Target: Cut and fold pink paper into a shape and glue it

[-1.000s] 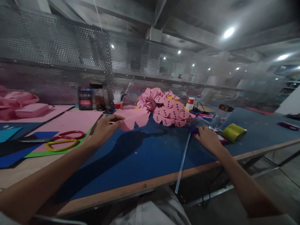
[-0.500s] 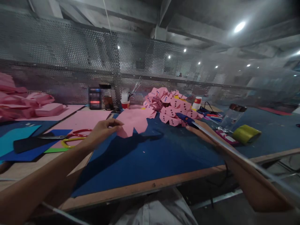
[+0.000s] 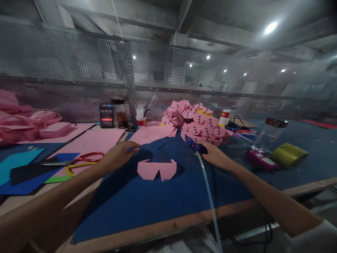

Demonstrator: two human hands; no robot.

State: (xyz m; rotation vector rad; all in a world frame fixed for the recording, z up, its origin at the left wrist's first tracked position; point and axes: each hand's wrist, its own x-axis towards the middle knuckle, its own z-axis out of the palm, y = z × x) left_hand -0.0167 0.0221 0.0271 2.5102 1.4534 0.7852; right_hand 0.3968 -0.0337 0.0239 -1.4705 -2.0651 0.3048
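My right hand [image 3: 214,154] grips a blue glue gun [image 3: 196,144], its nozzle pointing away and to the left. A long clear glue stick [image 3: 207,182] trails from its back toward me. Below and between my hands, a cut pink paper piece [image 3: 147,171] lies on the blue table mat [image 3: 142,207], with a notch at its near edge and small tabs raised at its far side. My left hand [image 3: 122,153] hovers left of it, fingers curled together; what they pinch, if anything, is unclear. Behind are flat pink sheets [image 3: 150,134].
A heap of dotted pink paper pieces [image 3: 205,128] lies at the back. Scissors [image 3: 81,163] rest on coloured sheets at left, near stacked pink paper [image 3: 31,119]. To the right are a glass jar [image 3: 270,133], a yellow roll [image 3: 289,154] and pens [image 3: 244,131].
The pink paper piece has left my left hand and now lies on the mat nearer to me. My right hand has brought the glue gun leftward, and the glue stick swings down.
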